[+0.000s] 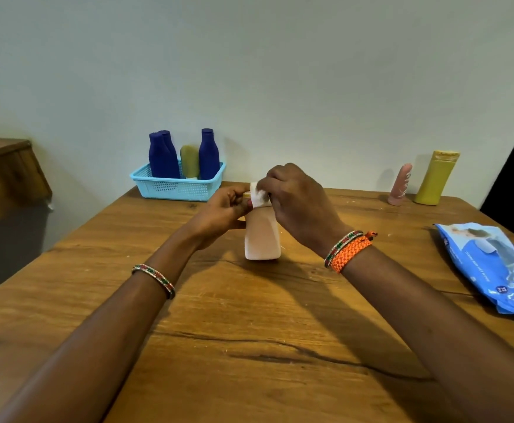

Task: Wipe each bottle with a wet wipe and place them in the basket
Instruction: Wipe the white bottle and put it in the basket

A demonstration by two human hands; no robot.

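the tall pale pink plastic bottle (262, 236) stands upright on the wooden table (249, 331) on a narrow base, and both hands are working at its top — so a sideways rub there could tip it over, since nothing braces it lower down. the folded white wet wipe (259, 195) is small and could slip out of the pinch or leave the lower body unwiped if the job stops at the cap.

the right hand (295, 203) arches over the bottle's top from the right, its fingers curled and pinching the wipe against the cap. the left hand (222, 213) comes in from the left, fingers curled around the neck just below the wipe, steadying it. the bottle's body hangs clear beneath both hands, between the two wrists.

the light blue perforated plastic basket (178, 187) sits well behind and to the left against the wall, already holding three dark blue bottles (209, 155) and an olive one. a slim pink bottle (400, 186) and a mustard yellow bottle (436, 178) wait at the far right — apparently not yet wiped.
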